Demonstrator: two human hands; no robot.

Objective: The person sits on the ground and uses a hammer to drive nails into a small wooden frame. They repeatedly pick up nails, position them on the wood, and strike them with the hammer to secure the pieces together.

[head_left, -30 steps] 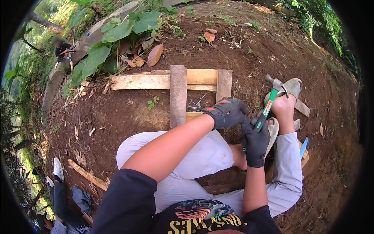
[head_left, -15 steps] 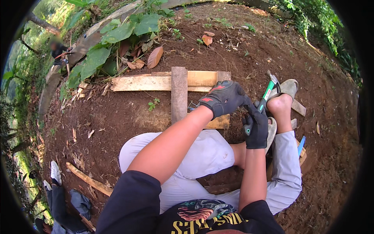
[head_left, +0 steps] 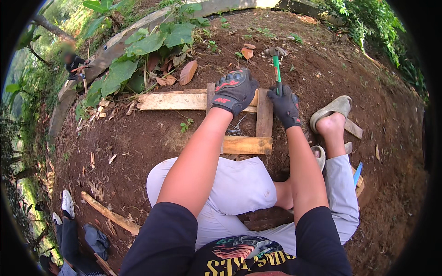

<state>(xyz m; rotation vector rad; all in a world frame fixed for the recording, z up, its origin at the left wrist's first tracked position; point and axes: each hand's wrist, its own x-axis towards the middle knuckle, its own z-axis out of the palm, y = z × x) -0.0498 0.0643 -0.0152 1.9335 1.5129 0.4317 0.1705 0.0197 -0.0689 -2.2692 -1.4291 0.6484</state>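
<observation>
A claw hammer (head_left: 278,69) with a green and black handle is gripped in my gloved right hand (head_left: 286,108), just right of the wooden frame. Its metal head points away from me, raised past the frame's far side. My gloved left hand (head_left: 236,92) is closed over the far side of the frame; its fingertips and whatever they pinch are hidden. Under the hands lie a long pale plank (head_left: 172,101), a left crosspiece (head_left: 210,92), a right crosspiece (head_left: 264,117) and a short near plank (head_left: 248,145). Loose nails (head_left: 236,128) rest inside the frame.
Leafy plants (head_left: 149,43) and dry leaves border the far left. My sandalled foot (head_left: 335,117) is at right, near wood offcuts (head_left: 353,129) and a blue tool (head_left: 357,173). A long stick (head_left: 110,214) lies at left. Another person's legs (head_left: 69,234) show lower left; someone else (head_left: 73,64) is farther off.
My right hand has moved forward and left, bringing the hammer from beside my foot to the frame's far right. My left hand has parted from it and shifted left over the far planks.
</observation>
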